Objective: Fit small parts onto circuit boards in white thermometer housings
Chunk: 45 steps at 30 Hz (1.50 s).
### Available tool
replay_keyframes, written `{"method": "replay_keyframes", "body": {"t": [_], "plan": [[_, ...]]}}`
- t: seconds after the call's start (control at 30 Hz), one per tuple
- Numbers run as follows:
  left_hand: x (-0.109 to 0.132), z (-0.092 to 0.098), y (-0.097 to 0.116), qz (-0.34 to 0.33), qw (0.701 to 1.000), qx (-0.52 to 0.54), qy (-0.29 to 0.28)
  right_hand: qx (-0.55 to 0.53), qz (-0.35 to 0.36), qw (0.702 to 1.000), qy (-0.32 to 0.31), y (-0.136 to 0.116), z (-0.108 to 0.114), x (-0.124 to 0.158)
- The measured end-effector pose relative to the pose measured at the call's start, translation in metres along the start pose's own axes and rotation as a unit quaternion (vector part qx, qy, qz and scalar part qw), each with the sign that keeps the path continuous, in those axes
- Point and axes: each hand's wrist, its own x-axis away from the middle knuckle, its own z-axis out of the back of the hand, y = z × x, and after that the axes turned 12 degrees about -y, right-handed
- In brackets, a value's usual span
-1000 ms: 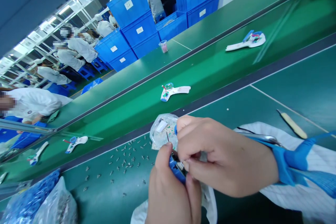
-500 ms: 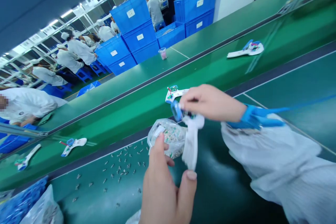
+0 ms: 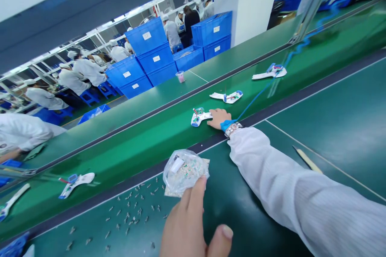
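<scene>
Left hand [image 3: 193, 229] cut by bottom edge; bag [image 3: 183, 170] contents indistinct.

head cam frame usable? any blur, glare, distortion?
Head view: horizon tilted hard, wide-angle stretch at the edges; left hand close and soft; right hand at the white part fairly sharp; mild overhead sheen on the conveyor belt, no harsh shadows.

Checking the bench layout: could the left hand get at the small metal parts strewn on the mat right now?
Probably yes. The left hand lies open touching the clear bag, and the small metal parts sit just left of it on bare mat, nothing between.
</scene>
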Motion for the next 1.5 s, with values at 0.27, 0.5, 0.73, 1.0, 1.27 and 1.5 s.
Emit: {"method": "replay_keyframes", "body": {"t": [0.27,0.5,0.73,1.0,1.27,1.5], "plan": [[0.000,0.021,0.004,0.024,0.999,0.000,0.028,0.017,0.119,0.988,-0.095,-0.013,0.023,0.025],[-0.002,0.030,0.001,0.087,0.969,0.079,0.217,-0.029,0.395,0.895,-0.207,-0.042,0.081,0.105],[0.007,0.031,0.018,0.135,0.984,0.112,0.010,-0.028,0.584,0.729,-0.355,-0.048,0.094,0.150],[0.012,0.033,0.013,0.165,0.965,0.200,-0.044,-0.017,0.545,0.723,-0.424,-0.048,0.094,0.141],[0.009,0.041,0.007,0.048,0.864,0.471,-0.171,-0.147,0.557,0.558,-0.597,-0.052,0.070,0.111],[0.004,0.024,0.011,0.026,0.909,0.415,-0.019,-0.339,0.396,0.815,-0.253,-0.058,0.073,0.153]]}}
